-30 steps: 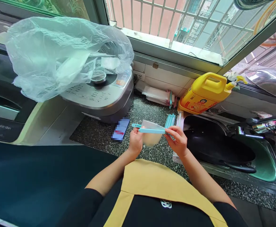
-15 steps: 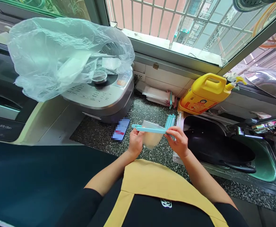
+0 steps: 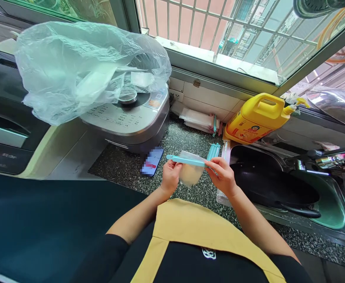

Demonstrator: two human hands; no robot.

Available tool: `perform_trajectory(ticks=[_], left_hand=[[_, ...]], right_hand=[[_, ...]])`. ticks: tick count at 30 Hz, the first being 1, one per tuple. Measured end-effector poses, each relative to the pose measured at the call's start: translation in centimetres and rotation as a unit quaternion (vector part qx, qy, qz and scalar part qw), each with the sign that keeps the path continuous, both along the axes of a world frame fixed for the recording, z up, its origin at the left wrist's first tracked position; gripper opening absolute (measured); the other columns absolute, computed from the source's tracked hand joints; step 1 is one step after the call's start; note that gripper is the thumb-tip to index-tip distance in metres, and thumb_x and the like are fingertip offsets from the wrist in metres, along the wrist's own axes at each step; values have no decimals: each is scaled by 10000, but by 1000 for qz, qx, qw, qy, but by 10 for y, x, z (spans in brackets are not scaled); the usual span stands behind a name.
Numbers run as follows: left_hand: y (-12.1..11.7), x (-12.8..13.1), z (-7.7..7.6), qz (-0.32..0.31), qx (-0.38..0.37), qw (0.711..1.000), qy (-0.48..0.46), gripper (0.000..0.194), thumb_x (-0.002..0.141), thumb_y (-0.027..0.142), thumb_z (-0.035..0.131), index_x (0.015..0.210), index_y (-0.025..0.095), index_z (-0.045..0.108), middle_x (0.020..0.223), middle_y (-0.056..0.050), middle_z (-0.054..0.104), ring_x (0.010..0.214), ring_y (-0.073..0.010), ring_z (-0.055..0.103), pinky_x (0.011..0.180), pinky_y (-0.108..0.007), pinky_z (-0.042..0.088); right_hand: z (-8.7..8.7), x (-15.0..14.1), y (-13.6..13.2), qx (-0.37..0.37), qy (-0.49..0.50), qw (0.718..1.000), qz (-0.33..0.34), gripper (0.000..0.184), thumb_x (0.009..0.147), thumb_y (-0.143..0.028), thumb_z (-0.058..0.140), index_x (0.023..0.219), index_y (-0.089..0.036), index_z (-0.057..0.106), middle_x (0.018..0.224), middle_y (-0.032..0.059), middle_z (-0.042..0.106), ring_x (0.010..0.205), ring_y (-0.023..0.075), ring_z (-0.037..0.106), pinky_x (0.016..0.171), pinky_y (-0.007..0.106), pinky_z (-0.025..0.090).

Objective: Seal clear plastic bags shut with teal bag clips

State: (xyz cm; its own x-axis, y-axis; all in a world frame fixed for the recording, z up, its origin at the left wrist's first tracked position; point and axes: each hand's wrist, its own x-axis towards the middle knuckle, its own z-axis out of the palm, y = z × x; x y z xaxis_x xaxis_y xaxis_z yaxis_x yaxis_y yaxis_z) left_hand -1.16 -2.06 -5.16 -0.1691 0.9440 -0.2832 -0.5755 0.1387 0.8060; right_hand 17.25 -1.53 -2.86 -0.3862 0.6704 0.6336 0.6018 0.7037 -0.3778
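Observation:
I hold a small clear bag with pale contents above the speckled counter. A light blue sealing clip lies across the bag's top. My left hand pinches the bag and the clip at the left side. My right hand pinches the clip's right end. More light blue clips lie on the counter just behind the bag.
A rice cooker under a large clear plastic bag stands at the back left. A phone lies beside it. A yellow jug and a stack of bags sit by the window. A black pan rests in the sink at right.
The bag and clip have shifted slightly with my hands; the clip sits a little lower over the bag's top. The view has shifted a little to the left.

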Motion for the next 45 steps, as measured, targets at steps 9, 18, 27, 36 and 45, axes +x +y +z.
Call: perform_trajectory(ticks=[9,18,27,36,45], left_hand=[[1,-5,-2,-15,5,1000,4,174,563,323,707,630,168,661,587,-21,632,602,-176,595,603,-280,466],[2,-6,-5,-22,14,1000,1,168,566,307,708,656,169,672,633,-30,665,632,-174,604,619,-267,458],[3,-10,-5,-54,28,998,-6,189,574,309,696,692,166,663,636,-18,665,641,-166,600,650,-265,455],[0,-12,0,-92,46,995,0,402,616,529,711,710,149,619,633,-21,647,640,-156,602,642,-264,457],[1,-11,1,-39,32,999,19,410,576,495,757,757,150,628,661,5,619,632,-119,558,644,-238,435]], right_hand=[[3,-3,-2,-7,-6,1000,-6,265,847,-152,550,1081,-248,630,847,62,589,769,167,610,631,287,545],[5,-2,1,-18,-39,999,23,262,835,-136,537,1071,-230,599,841,60,567,752,162,594,602,276,535],[6,-2,0,-12,-51,998,20,275,830,-120,542,1078,-229,590,826,50,551,738,153,575,601,256,522],[9,2,-1,8,-65,998,23,297,836,-107,542,1106,-228,576,831,52,541,730,152,568,597,263,527],[10,4,-4,22,-49,998,13,345,825,-79,567,1132,-236,572,843,50,541,727,144,562,593,261,528]])
